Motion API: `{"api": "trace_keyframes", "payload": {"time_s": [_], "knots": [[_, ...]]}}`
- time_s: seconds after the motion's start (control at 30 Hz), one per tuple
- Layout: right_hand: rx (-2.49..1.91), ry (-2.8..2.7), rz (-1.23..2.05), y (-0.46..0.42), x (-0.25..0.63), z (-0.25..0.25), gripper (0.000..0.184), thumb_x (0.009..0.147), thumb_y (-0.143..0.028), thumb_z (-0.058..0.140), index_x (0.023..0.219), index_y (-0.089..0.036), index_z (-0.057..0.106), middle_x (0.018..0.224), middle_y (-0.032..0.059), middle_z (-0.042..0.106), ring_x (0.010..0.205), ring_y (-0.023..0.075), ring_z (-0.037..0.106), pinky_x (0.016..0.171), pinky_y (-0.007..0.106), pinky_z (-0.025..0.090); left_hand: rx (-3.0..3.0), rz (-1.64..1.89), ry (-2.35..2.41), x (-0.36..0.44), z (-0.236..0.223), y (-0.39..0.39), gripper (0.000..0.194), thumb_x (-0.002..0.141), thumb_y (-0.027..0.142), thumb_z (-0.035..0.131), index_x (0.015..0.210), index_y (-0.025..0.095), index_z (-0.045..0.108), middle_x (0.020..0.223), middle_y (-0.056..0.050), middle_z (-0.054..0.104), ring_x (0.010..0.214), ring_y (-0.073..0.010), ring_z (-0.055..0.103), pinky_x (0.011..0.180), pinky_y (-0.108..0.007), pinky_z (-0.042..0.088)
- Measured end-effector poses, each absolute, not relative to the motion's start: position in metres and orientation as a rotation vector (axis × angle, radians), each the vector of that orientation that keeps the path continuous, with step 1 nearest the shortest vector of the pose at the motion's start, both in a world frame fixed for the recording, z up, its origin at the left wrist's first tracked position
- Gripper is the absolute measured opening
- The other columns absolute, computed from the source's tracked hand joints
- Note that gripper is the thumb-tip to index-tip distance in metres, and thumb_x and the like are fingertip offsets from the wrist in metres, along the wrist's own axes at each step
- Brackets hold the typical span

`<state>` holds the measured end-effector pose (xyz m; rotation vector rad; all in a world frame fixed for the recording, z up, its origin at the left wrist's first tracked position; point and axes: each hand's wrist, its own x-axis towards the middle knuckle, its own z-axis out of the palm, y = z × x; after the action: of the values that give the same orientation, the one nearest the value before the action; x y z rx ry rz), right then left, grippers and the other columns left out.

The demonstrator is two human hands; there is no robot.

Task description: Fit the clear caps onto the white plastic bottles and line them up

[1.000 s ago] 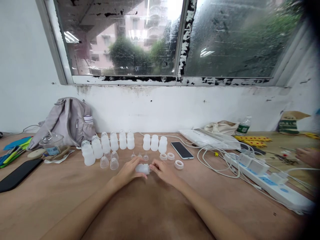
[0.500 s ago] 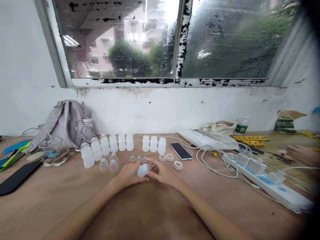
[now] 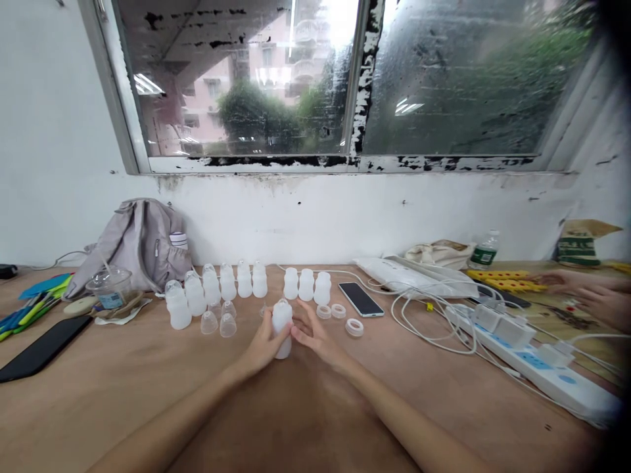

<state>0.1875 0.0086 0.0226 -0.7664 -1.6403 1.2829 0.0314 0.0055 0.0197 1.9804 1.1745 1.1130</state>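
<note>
We have a broad brown wood-look tabletop (image 3: 236, 414). Our left hand (image 3: 266, 347) is wrapped round a frosted white, waisted plastic bottle (image 3: 282, 318); our right hand (image 3: 319, 338) has its thumb at the bottle's right side, fingers loosely curved, can't tell if it really grips. Bottle is roughly upright between the two, straight ahead of us; can't tell if its base rests on the wood.

Step, as we read it: working on this bottle's top end. Detail up there is too small to call. Next move, our judgement: calls for a steady left hold and right fingers square on the top.

Around, big to small: soft grey-mauve fabric backpack (image 3: 140, 243) far left; long white plastic power strip (image 3: 535, 360) at right, white cables looping beside it; another person's hands (image 3: 599, 301) far right, well apart; six frosted white bottles with clear domed caps (image 3: 211, 287) back left; three frosted white bottles without caps (image 3: 306, 285) behind our hands; slim dark-screened phone (image 3: 361, 299); four loose clear domed caps (image 3: 227, 325); three white plastic rings (image 3: 354, 327); small clear pointed piece (image 3: 263, 310), part hidden

In the way: that piece and the nearer rings, easy to knock
</note>
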Motion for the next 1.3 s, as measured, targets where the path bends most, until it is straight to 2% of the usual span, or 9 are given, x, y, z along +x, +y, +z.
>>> {"api": "trace_keyframes", "payload": {"time_s": [0.17,0.27,0.33,0.43,0.57,0.67,0.77,1.0,1.3], "knots": [[-0.787,-1.689,1.268,0.007,0.181,0.017,0.063,0.063,-0.035,0.066,0.116,-0.026,0.033,0.110,0.0077,0.052,0.096,0.0182,0.054,0.080,0.035,0.043,1.864,1.138,1.134,0.031,0.014,0.008,0.036,0.085,0.042,0.030,0.114,0.020,0.029,0.110,-0.008,0.050,0.102,-0.0161,0.049,0.084,-0.030,0.041],[-0.898,-1.716,1.151,0.009,0.184,0.018,0.050,0.063,-0.032,0.065,0.106,-0.023,0.041,0.092,0.0040,0.059,0.082,0.0175,0.056,0.072,0.033,0.044,2.268,1.028,1.278,0.008,0.019,0.009,0.049,0.077,0.049,0.042,0.116,0.020,0.034,0.118,-0.010,0.047,0.111,-0.0237,0.042,0.090,-0.038,0.034],[-0.965,-1.695,1.040,0.011,0.189,0.023,0.042,0.064,-0.031,0.063,0.101,-0.021,0.045,0.092,0.0037,0.058,0.083,0.0181,0.055,0.073,0.033,0.043,2.575,0.938,1.504,-0.015,0.025,0.010,0.051,0.072,0.052,0.049,0.111,0.020,0.043,0.122,-0.013,0.044,0.114,-0.0314,0.036,0.093,-0.046,0.026],[-1.018,-1.672,0.943,0.014,0.199,0.034,0.034,0.065,-0.030,0.059,0.097,-0.020,0.050,0.099,0.0037,0.055,0.092,0.0199,0.051,0.080,0.033,0.039,2.694,0.733,1.986,-0.048,0.032,0.013,0.038,0.078,0.046,0.041,0.101,0.017,0.052,0.111,-0.018,0.050,0.103,-0.0353,0.044,0.084,-0.050,0.031],[-1.091,-1.674,0.869,0.017,0.208,0.039,0.034,0.064,-0.032,0.059,0.095,-0.022,0.050,0.097,0.0019,0.054,0.088,0.0189,0.051,0.074,0.031,0.041,2.531,0.484,2.229,-0.074,0.029,0.017,0.030,0.081,0.036,0.039,0.102,0.019,0.051,0.089,-0.013,0.058,0.083,-0.0297,0.056,0.069,-0.041,0.042],[-1.096,-1.667,0.941,0.020,0.212,0.033,0.032,0.066,-0.036,0.057,0.093,-0.022,0.046,0.080,-0.0010,0.053,0.061,0.0132,0.052,0.054,0.026,0.043,2.381,0.639,1.990,-0.078,0.026,0.019,0.026,0.079,0.031,0.042,0.104,0.022,0.047,0.087,-0.007,0.059,0.072,-0.0216,0.059,0.066,-0.035,0.045],[-1.077,-1.643,0.993,0.025,0.214,0.027,0.027,0.069,-0.038,0.053,0.088,-0.021,0.045,0.069,-0.0039,0.049,0.042,0.0081,0.045,0.041,0.022,0.037,2.207,0.967,1.542,-0.074,0.025,0.018,0.030,0.078,0.034,0.046,0.106,0.022,0.043,0.097,-0.005,0.057,0.075,-0.0176,0.060,0.070,-0.032,0.048],[-0.952,-1.606,1.054,0.025,0.215,0.025,0.024,0.070,-0.037,0.054,0.086,-0.022,0.044,0.064,-0.0050,0.048,0.040,0.0071,0.042,0.035,0.020,0.031,1.758,1.215,1.005,-0.057,0.014,0.011,0.031,0.071,0.030,0.057,0.098,0.020,0.045,0.109,-0.004,0.049,0.092,-0.0181,0.057,0.084,-0.034,0.046],[-0.836,-1.612,1.155,0.011,0.206,0.035,0.023,0.069,-0.033,0.055,0.083,-0.021,0.042,0.061,-0.0056,0.048,0.041,0.0074,0.043,0.038,0.020,0.033,1.510,1.211,0.852,-0.026,0.024,-0.011,0.023,0.071,0.031,0.059,0.080,0.019,0.041,0.103,-0.006,0.056,0.093,-0.0194,0.056,0.080,-0.034,0.046]]}}
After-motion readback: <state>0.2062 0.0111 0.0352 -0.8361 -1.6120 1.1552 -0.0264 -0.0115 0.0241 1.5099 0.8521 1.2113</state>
